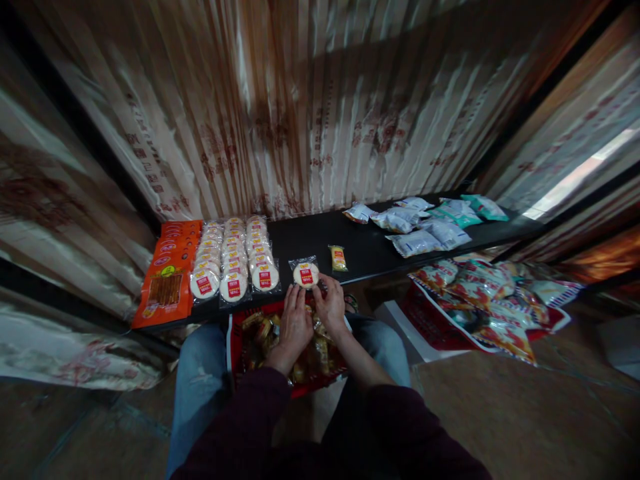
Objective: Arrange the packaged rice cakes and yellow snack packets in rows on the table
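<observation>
A clear packet with a round white rice cracker and a red label [303,274] lies at the front edge of the black shelf [300,239]. My left hand [296,325] has its fingertips closed on the packet's lower edge. On the packet's lower right corner, my right hand [330,308] grips with thumb and fingers. To the left, similar cracker packets [233,261] overlap in three rows. A small yellow packet with a red label [338,258] lies by itself to the right.
Orange snack bags [167,273] are stacked at the shelf's left end. White and teal bags [425,230] lie toward its right end. Between my knees sits a red basket [234,347] of gold-wrapped packets. Another red basket [430,320], piled with snack bags, stands at right. Printed curtain [300,120] hangs behind.
</observation>
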Action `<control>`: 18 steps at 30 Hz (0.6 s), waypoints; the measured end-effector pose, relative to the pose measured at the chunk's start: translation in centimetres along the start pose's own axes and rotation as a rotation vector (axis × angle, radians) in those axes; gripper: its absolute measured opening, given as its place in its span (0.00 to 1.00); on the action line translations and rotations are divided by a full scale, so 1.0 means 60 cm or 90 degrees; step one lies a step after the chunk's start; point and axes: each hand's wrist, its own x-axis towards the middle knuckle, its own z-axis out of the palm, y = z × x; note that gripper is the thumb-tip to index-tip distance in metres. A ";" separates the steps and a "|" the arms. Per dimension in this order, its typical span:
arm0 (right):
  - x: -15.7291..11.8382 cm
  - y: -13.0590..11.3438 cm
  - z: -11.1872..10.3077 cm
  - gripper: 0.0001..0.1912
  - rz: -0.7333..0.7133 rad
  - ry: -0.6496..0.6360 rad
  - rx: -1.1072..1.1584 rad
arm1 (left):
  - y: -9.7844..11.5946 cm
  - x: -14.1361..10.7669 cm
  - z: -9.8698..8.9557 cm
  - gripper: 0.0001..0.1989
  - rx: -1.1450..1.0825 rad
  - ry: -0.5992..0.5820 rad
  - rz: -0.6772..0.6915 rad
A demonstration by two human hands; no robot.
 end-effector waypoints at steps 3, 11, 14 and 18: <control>-0.004 -0.004 0.005 0.16 0.059 0.002 0.062 | 0.002 0.005 -0.005 0.29 -0.015 -0.003 -0.026; -0.014 0.008 0.016 0.24 0.229 0.016 0.273 | 0.013 0.000 -0.024 0.30 -0.031 -0.044 -0.074; -0.020 0.013 0.015 0.21 0.268 -0.010 0.344 | 0.017 -0.005 -0.026 0.29 -0.033 -0.046 -0.076; -0.033 0.007 0.010 0.21 0.347 -0.020 0.483 | 0.022 -0.011 -0.026 0.27 -0.034 -0.039 -0.071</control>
